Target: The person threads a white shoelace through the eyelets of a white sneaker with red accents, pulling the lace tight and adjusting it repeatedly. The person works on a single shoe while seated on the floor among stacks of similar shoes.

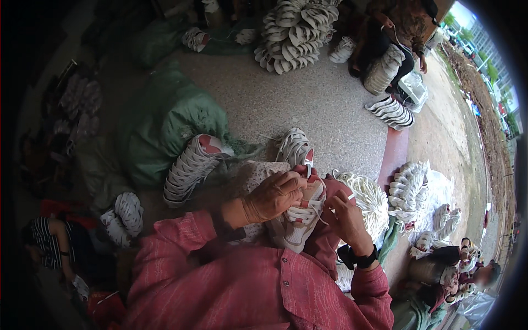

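Note:
A white and beige shoe upper (297, 230) with reddish lining lies across my lap, its toe toward me. White lace runs across its front. My left hand (273, 197) is closed at the upper's opening, fingers pinched near the tongue; what exactly lies between the fingertips is partly hidden. On the other side, my right hand (348, 221) is closed with a white shoelace (320, 215) in its fingers, and a pale lace end shows above them. Just beyond my hands stands another laced white upper (296, 146).
A bundle of white laces (365, 199) hangs right of my lap. Nested uppers (190, 170) lean against a green sack (159, 124) at left. More stacked uppers (297, 36) stand at the far side. Other people sit at far right (385, 38), lower right (440, 275) and lower left (60, 242).

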`<state>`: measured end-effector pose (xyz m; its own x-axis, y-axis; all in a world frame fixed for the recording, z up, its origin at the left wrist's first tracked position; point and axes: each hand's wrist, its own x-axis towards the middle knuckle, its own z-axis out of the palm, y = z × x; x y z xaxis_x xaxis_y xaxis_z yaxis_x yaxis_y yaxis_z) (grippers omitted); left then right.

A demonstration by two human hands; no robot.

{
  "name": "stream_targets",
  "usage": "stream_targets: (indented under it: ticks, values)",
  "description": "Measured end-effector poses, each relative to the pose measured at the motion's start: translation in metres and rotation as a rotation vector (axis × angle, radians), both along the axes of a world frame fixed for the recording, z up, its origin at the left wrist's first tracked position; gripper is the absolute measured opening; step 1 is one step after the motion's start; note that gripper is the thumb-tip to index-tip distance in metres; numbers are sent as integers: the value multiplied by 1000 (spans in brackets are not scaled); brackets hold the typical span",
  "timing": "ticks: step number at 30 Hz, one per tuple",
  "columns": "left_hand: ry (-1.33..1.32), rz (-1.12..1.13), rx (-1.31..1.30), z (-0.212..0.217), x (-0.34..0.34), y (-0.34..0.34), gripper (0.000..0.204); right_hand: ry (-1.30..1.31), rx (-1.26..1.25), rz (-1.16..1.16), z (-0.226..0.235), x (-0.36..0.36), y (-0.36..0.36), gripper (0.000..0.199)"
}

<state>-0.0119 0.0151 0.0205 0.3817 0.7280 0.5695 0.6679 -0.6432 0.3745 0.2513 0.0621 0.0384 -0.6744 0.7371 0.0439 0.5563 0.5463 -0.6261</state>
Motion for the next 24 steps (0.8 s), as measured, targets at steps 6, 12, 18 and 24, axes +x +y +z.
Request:
stream_targets:
  ticks: [6, 12, 18, 24]
  values:
    - [235, 528, 240, 48, -112, -20, 23, -31, 73, -103, 7, 8, 0, 12]
    - [273, 1230, 382, 41, -229, -98, 11, 23, 114, -81, 25, 5, -1, 11]
    - [136, 1289, 233, -1, -230, -139, 11, 42, 147, -150, 24, 21, 8, 10]
    - [46, 1387, 120, -10, -219, -140, 12, 49, 98, -262, 9, 50, 10, 15]
